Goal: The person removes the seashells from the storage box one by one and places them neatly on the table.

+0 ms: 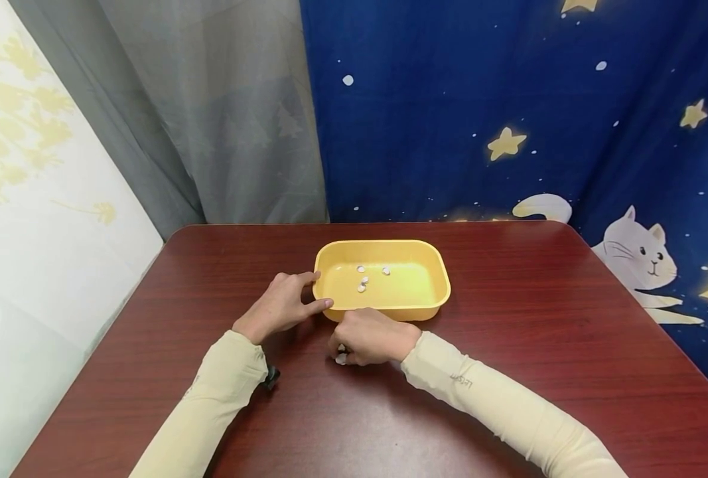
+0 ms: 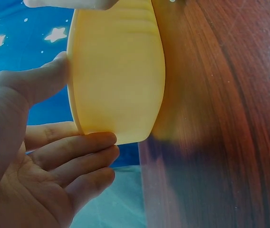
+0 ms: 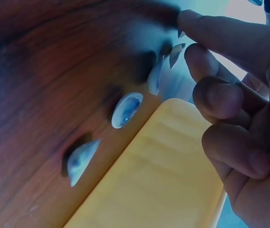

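Observation:
A yellow plastic basin (image 1: pixel 389 312) sits on the table with several small whitish seashells (image 1: pixel 386 271) inside. My left hand (image 1: pixel 282 305) grips its left end, the thumb at the near corner of the rim and the other fingers against the outer wall in the left wrist view. My right hand (image 1: pixel 368 337) is low over the table in front of the basin, fingers curled. Its thumb and forefinger tips pinch a small seashell (image 1: pixel 342 359). More seashells (image 3: pixel 127 110) lie in a row on the table beside the basin in the right wrist view, mostly hidden under my hand in the head view.
The dark red wooden table (image 1: pixel 509 285) has rounded far corners. Behind it hang a grey curtain (image 1: pixel 240 133) and a blue curtain (image 1: pixel 425 133) with stars and a cat. A pale patterned panel (image 1: pixel 49 219) stands along the left side.

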`<state>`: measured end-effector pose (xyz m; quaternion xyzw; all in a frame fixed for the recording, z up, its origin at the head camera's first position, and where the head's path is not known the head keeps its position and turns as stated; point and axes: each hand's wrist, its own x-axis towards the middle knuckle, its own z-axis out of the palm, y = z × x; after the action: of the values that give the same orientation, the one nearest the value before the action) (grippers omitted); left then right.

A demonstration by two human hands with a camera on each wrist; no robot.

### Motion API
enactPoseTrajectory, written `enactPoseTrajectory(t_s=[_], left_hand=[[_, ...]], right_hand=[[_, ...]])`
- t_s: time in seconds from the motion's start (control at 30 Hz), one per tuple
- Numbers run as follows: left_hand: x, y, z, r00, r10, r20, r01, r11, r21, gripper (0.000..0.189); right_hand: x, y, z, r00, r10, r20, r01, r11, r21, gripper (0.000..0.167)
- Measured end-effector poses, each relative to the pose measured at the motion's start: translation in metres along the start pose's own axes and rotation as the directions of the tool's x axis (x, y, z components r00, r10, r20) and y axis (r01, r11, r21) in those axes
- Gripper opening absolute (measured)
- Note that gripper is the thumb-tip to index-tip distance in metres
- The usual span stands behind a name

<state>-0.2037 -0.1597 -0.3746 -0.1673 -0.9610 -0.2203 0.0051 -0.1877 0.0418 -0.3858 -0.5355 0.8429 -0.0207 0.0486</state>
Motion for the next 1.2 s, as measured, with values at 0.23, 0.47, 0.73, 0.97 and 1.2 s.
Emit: enactPoseTrajectory(t_s=[0.23, 0.47, 0.73, 0.97, 1.2], left_hand=[[0.000, -0.001, 0.000, 1.000, -0.002, -0.003, 0.002, 1.000, -0.002, 0.068], [-0.001, 0.000, 0.001, 1.000, 0.015, -0.015, -0.015, 1.000, -0.005, 0.067], [-0.002, 0.001, -0.001, 0.999, 0.027, -0.025, -0.027, 1.000, 0.006, 0.067], [-0.002, 0.001, -0.001, 1.000, -0.001, -0.005, 0.001, 1.000, 0.011, 0.068], [-0.001, 0.001, -0.002, 1.000, -0.003, 0.001, 0.003, 1.000, 0.016, 0.068]], right_hand=[[-0.002, 0.000, -0.006, 1.000, -0.001, 0.002, 0.001, 1.000, 0.013, 0.009], [-0.006, 0.006, -0.033, 0.999, -0.024, -0.034, 0.023, 1.000, -0.005, 0.006], [-0.007, 0.029, -0.063, 0.997, 0.033, -0.072, -0.030, 0.999, 0.045, 0.018], [0.004, 0.052, -0.074, 0.996, 0.087, -0.022, -0.086, 0.995, 0.047, 0.020], [0.019, 0.074, -0.079, 0.988, 0.151, 0.042, -0.151, 0.988, -0.017, 0.020]])
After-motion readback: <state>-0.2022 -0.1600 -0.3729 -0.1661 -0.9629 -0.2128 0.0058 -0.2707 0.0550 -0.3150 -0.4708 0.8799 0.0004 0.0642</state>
